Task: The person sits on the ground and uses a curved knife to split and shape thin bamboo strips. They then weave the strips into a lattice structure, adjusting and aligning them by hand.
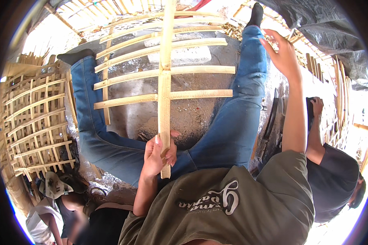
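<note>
My left hand (154, 157) is wrapped round the near end of a long pale bamboo strip (164, 106), thumb on top. This strip runs away from me over several crosswise bamboo slats (204, 70), forming a loose lattice between my outstretched legs. A second lengthwise strip (106, 94) passes beneath the slats near their left ends. Out to the right, my right hand (283, 55) hovers by my right lower leg, away from the lattice. Its fingers are bent and apart. A thin pale streak shows at its fingertips, too fine to make out.
A finished-looking bamboo lattice panel (39, 122) leans at the left. Another person (331, 179) in dark clothes sits close at my right, and people (69, 216) sit at the lower left. A long dark blade-like tool (270, 118) lies beside my right leg. Upright bamboo sticks (341, 94) stand farther right.
</note>
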Tool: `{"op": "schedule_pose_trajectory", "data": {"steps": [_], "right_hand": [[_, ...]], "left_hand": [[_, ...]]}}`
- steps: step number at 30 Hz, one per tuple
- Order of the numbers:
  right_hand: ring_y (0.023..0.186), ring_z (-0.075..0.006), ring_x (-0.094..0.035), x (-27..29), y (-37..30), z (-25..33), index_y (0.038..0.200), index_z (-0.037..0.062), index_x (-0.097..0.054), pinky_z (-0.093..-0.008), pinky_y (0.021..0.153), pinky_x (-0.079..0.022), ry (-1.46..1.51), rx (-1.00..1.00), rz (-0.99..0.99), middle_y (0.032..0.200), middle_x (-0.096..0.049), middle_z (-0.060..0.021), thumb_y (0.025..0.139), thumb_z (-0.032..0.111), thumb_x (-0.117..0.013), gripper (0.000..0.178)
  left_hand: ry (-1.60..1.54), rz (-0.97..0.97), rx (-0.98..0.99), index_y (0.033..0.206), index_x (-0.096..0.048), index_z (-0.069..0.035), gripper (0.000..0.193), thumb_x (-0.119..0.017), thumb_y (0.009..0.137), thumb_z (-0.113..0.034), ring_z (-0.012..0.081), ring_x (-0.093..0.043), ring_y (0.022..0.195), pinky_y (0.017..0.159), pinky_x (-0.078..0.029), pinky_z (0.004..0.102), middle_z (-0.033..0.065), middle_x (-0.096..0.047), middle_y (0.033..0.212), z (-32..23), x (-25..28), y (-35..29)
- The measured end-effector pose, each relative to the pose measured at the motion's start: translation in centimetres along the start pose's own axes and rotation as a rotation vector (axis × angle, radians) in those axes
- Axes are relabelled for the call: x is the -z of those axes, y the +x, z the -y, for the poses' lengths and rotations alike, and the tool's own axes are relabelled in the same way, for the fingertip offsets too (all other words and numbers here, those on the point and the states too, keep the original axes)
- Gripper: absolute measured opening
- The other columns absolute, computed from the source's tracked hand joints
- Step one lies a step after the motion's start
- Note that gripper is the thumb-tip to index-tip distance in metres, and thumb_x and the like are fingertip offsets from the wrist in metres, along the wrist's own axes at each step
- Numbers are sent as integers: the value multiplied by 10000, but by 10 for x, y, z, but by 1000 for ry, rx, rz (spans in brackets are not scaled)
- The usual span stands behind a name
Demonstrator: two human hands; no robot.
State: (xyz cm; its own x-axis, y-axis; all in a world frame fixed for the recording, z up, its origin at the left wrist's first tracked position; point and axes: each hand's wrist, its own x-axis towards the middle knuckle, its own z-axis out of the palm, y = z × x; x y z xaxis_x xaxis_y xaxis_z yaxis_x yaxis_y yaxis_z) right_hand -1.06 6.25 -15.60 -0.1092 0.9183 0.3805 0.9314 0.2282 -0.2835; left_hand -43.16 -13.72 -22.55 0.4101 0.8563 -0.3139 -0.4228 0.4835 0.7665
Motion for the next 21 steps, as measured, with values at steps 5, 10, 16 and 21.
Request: {"op": "schedule_pose_trajectory", "data": {"steps": [5, 10, 16, 21], "right_hand": [[1050, -338, -695, 11, -121, -16, 1262, 80, -662, -438, 935, -528, -74, -448, 266, 1187, -715, -157, 952, 396, -690, 443], [1376, -450, -432, -18, -208, 49, 1493, 19, -421, -519, 1129, -380, -91, -581, 217, 1505, -450, -249, 992, 405, -621, 663], [1476, -440, -318, -65, -261, 67, 1536, 22, -374, -470, 1203, -271, 301, -708, 43, 1558, -374, -284, 1038, 343, -547, 617], [1464, -383, -378, -36, -292, 79, 1515, 42, -426, -444, 1182, -317, 420, -644, 81, 1534, -439, -241, 1028, 290, -574, 566]], "left_hand": [[-15, -14, 137, 1306, -502, 44, 590, -315, 1104, -478, 77, -416, 507, 463, -432, 262, -7, -421, 631, 2, -1, 5], [19, -32, 237, 1305, -517, 7, 566, -333, 1103, -489, 61, -385, 512, 462, -387, 234, -26, -396, 639, 6, -7, 16], [171, -73, 216, 1289, -508, 14, 591, -327, 1097, -515, 45, -352, 492, 412, -324, 216, -41, -370, 639, 12, -17, 28], [255, -23, 155, 1297, -504, 17, 550, -371, 1100, -479, 36, -351, 486, 407, -324, 214, -46, -375, 652, 10, -29, 40]]}}
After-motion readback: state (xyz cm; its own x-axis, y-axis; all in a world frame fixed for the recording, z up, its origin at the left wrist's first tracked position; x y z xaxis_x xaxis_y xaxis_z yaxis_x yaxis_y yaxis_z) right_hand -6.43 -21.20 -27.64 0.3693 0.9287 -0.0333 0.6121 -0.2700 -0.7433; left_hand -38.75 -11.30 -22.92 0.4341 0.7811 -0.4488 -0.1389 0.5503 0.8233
